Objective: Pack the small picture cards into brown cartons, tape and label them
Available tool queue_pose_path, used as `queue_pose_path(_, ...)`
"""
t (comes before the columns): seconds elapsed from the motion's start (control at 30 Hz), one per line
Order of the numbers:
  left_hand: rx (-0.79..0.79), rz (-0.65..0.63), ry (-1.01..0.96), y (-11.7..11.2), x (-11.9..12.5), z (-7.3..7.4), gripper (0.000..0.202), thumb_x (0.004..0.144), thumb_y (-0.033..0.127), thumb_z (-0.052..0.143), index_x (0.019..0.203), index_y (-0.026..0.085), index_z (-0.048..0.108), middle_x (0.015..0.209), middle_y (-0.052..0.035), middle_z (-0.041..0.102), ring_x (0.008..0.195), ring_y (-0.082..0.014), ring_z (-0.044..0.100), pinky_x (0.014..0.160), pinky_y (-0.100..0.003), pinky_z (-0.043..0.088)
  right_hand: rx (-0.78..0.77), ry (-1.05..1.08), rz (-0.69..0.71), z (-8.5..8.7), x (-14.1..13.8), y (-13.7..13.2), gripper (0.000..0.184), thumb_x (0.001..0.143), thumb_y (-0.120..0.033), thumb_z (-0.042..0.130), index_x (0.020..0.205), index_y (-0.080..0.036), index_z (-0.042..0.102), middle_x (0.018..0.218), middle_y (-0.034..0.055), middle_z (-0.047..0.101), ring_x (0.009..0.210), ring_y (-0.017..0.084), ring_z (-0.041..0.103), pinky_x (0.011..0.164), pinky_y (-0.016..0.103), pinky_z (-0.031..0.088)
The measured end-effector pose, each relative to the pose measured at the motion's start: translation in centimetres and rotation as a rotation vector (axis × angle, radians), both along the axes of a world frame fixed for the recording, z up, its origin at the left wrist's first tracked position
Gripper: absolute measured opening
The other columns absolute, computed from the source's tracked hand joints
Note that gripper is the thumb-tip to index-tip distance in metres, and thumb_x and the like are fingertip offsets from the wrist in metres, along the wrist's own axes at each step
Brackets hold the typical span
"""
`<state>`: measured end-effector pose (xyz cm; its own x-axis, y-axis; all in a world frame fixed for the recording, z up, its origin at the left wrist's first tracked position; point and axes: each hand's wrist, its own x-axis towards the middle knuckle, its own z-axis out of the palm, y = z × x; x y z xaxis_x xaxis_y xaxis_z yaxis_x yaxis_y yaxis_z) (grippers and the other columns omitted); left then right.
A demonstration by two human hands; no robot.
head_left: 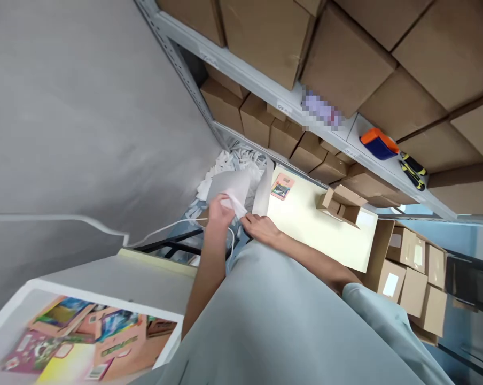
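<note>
Over a heap of white paper scraps (pixel 211 176), both of my hands grip a thin white sheet (pixel 230 184). My left hand (pixel 221 212) has its fingers closed on the near edge of the sheet. To its right, my right hand (pixel 261 227) pinches a folded strip of the same sheet. Whether the sheet is paper or film I cannot tell. A white strip (pixel 262 192) hangs just beyond my right hand, beside the table. On the pale table (pixel 305 224) lie a small pink printed packet (pixel 282 186) and an open small cardboard box (pixel 341 205).
Shelves (pixel 257 88) of cardboard boxes rise ahead, with an orange-and-blue tape dispenser (pixel 379 143) and yellow-black cutters (pixel 413 171) on the ledge. A white bin (pixel 29 289) of printed packets stands lower left. A large carton (pixel 380 240) of boxes is at right. A white cable (pixel 65 217) crosses left.
</note>
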<state>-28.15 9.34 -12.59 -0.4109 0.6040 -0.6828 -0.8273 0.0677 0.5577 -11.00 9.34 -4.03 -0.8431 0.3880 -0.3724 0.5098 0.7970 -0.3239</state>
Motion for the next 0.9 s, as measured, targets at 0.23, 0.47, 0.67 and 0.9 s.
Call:
queue_pose_path(0.23,-0.027,-0.062,-0.003,-0.9,4.8,3.1,0.038,0.059,0.012,0.073,0.096,0.021,0.068,0.093,-0.0038,0.077,0.091,-0.0225,0.075,0.088,-0.032,0.065,-0.210,0.137,-0.874,-3.4,9.5,6.8,0.062,0.103,-0.065,0.068,0.140,-0.016,0.062,0.140,0.0196,0.072,0.136,0.034,0.066,0.107,0.044,0.056)
queue_pose_path(0.47,-0.121,-0.087,0.031,-3.2,10.1,4.6,0.052,0.061,0.006,0.073,0.112,0.019,0.071,0.100,-0.0082,0.080,0.094,-0.0278,0.078,0.093,-0.043,0.067,-0.785,0.222,-1.338,-7.7,10.5,13.3,0.081,0.079,-0.025,0.088,0.149,-0.003,0.054,0.123,0.0197,0.078,0.116,0.029,0.074,0.098,0.041,0.063)
queue_pose_path(0.67,-0.067,0.146,0.125,-5.3,11.7,4.8,0.057,0.057,0.000,0.062,0.108,0.025,0.070,0.107,-0.0047,0.081,0.115,-0.0257,0.077,0.094,-0.036,0.066,-0.738,0.659,-1.402,-3.7,11.4,13.3,0.027,0.102,-0.024,0.061,0.127,-0.015,0.062,0.091,0.0011,0.073,0.082,0.013,0.069,0.072,0.021,0.060)
queue_pose_path(0.9,-0.025,0.083,0.042,-4.8,11.5,3.2,0.047,0.051,0.006,0.060,0.093,0.026,0.064,0.095,-0.0017,0.079,0.108,-0.0249,0.077,0.091,-0.036,0.065,-0.204,1.201,-1.121,4.5,23.7,1.5,0.037,0.101,-0.049,0.069,0.125,-0.023,0.081,0.129,0.0127,0.082,0.116,0.025,0.077,0.101,0.039,0.065)
